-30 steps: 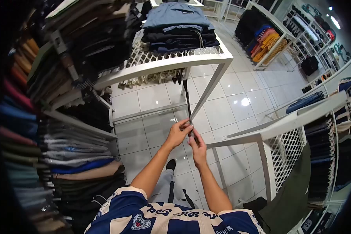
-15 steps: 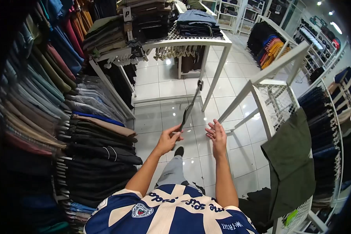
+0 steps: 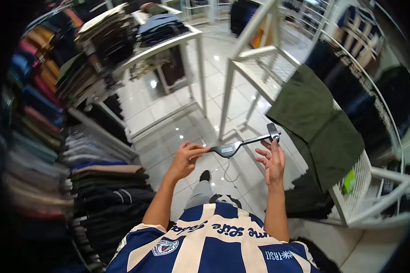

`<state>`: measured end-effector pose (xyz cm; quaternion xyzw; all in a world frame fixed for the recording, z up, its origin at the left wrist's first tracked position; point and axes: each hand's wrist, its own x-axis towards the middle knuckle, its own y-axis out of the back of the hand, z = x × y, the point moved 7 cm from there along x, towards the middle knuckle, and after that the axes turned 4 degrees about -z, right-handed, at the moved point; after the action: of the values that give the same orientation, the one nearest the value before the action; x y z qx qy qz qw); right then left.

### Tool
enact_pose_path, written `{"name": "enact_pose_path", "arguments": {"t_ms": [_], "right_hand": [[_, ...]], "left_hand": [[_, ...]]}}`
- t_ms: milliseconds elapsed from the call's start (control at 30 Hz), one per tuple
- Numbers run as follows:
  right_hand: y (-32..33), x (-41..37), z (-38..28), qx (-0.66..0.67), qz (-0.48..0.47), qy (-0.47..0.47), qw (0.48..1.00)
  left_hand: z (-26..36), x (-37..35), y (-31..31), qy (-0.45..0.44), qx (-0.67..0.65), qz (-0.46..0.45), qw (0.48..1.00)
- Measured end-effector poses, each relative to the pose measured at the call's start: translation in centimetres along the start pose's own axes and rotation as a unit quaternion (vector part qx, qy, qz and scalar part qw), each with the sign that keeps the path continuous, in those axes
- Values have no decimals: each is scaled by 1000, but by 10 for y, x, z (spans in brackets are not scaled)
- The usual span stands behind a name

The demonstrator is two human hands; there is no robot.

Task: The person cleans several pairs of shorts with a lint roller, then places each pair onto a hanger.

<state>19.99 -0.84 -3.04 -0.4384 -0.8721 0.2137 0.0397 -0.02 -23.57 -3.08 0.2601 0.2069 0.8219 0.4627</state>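
A black clip hanger (image 3: 228,149) with white lettering on its middle lies sideways in front of me, and its thin metal hook (image 3: 232,176) hangs down towards me. My left hand (image 3: 185,159) is closed on its left end, fingers pinched over the tip. At the other end sits a black and silver clip (image 3: 273,132). My right hand (image 3: 273,164) is palm up with fingers apart, its fingertips at that clip; whether they press on it I cannot make out. Beyond my right hand, dark green trousers (image 3: 312,123) drape over a white rack.
A white mesh-topped rack (image 3: 264,68) stands on the right. Ahead is a white table (image 3: 193,34) with folded clothes (image 3: 161,29). Garments hang in a dense row (image 3: 109,195) on the left. Dark trousers (image 3: 364,82) hang at far right. Pale tiles (image 3: 168,136) cover the floor.
My view has turned to the right. The hanger has swung from pointing away to lying across, its far clip now at my right hand. My left hand still holds it.
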Motion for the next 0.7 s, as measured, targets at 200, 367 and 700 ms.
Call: {"name": "enact_pose_path", "arguments": {"t_ms": [200,367,700], "right_hand": [[88,-60,-7,24,172,5,985],[130,-110,-7,71,349,60,933],[164,-172,25,131,463,107,870]], "left_hand": [[43,69,-37,-104,107,-98,984],[72,116,-84,-196,110,-172,959],[65,178,-112,-230,-52,-81,968]]}}
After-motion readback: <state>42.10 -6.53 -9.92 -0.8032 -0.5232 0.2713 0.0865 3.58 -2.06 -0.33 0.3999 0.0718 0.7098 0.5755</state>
